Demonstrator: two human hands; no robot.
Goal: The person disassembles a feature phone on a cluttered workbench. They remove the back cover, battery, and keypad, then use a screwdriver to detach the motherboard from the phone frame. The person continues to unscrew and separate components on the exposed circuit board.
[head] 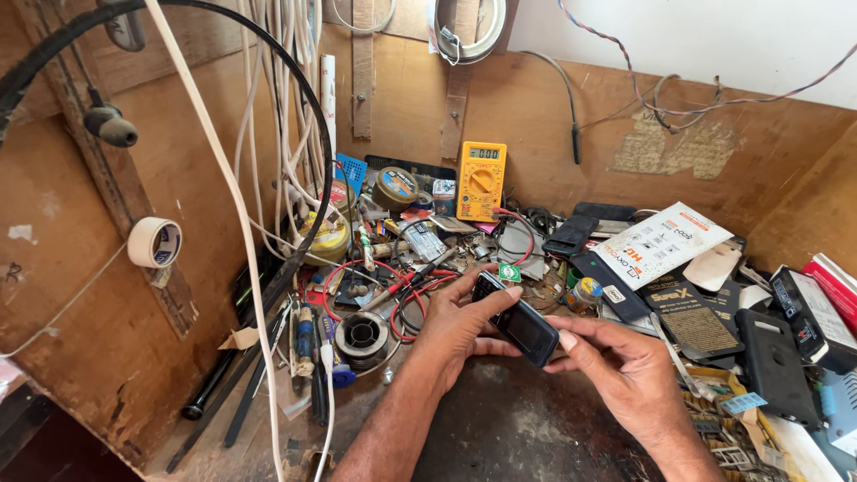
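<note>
Both hands hold small black phone (516, 324) above dark tabletop (527, 428). Left hand (455, 330) grips phone's far end, thumb on top edge. Right hand (625, 366) pinches near end, thumb on side. Yellow multimeter (481, 181) leans against wooden back wall, red leads (393, 290) coiled before it. Solder spool (361, 336) left of hands. Tape roll (154, 243) hangs on left wall. Black phone cases (775, 364) at right.

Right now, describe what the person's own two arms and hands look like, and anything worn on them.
Both forearms are bare to the bottom edge of the picture: no sleeves, gloves or watch show. The left hand and right hand carry no visible rings or bands. The fingers have short, pale nails. No cables or markings are attached to either arm.
</note>
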